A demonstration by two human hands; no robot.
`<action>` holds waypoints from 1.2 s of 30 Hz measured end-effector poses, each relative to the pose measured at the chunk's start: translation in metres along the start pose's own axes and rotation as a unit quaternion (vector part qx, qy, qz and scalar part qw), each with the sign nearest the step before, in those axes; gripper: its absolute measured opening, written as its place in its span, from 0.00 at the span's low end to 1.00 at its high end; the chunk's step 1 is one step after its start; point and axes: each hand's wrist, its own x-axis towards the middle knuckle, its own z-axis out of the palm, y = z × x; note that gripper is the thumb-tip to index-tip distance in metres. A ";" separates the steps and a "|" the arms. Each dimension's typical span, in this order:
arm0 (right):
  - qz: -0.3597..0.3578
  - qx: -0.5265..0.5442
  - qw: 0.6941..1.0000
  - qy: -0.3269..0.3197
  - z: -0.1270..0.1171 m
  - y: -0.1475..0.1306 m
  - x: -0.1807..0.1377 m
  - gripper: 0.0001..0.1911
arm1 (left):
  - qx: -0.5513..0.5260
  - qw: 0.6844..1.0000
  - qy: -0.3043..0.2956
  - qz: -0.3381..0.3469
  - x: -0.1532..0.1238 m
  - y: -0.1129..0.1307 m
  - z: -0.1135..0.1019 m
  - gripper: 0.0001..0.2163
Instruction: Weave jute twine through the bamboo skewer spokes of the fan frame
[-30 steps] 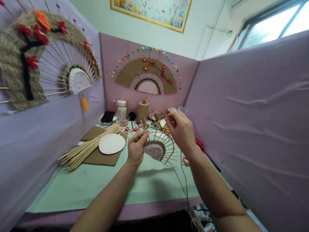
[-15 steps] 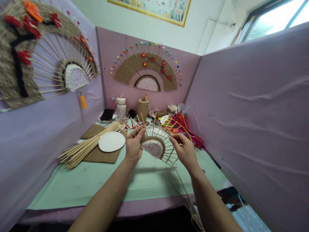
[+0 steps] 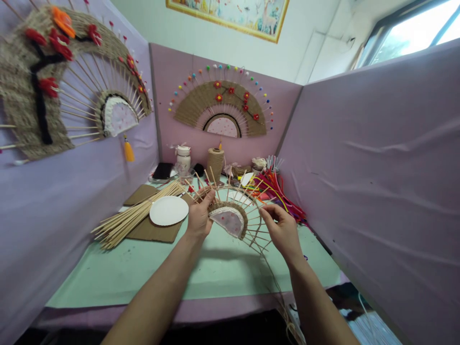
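Note:
A half-made fan of bamboo sticks around a pale half-disc with a jute rim is held tilted above the green table. My left hand grips its left side, thumb on the sticks. My right hand is at the fan's right edge, fingers pinched on a strand of jute twine that trails down past the table's front edge.
A bundle of bamboo skewers, a white paper plate and cardboard lie at the left. A jute spool, a white bottle and coloured pipe cleaners stand at the back. Finished fans hang on the purple partitions.
My right hand has come down from above the fan's top to its lower right edge, drawing the twine with it. The left hand keeps its grip.

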 end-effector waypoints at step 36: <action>0.002 -0.032 0.999 0.032 -0.005 0.014 -0.008 0.12 | 0.032 0.996 -0.059 -0.063 -0.006 0.005 -0.001 0.16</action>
